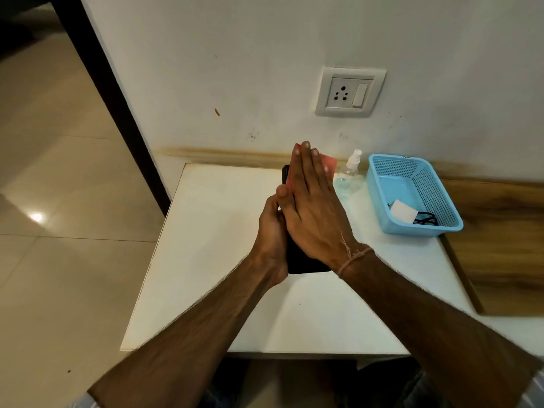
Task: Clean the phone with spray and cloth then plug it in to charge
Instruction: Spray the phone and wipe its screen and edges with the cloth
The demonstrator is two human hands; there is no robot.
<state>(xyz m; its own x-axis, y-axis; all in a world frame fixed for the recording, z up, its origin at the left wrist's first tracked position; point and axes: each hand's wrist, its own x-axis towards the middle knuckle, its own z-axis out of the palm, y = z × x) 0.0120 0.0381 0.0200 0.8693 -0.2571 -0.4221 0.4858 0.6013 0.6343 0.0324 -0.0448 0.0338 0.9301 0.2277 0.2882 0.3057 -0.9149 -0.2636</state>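
Observation:
My left hand (272, 231) grips the black phone (303, 262) from its left side and holds it raised above the white table (206, 260). My right hand (312, 207) lies flat with straight fingers and presses a pink cloth (329, 164) against the phone's face. Most of the phone is hidden behind my hands; only its lower end and a sliver of the top left edge show. A clear spray bottle (350, 175) with a white nozzle stands on the table by the wall, just right of my hands.
A blue plastic basket (379, 184) at the table's back right holds a white charger block (402, 212) and a black cable (426, 218). A wall socket with switch (350, 92) sits above the table. A wooden surface (500, 237) adjoins on the right; tiled floor lies left.

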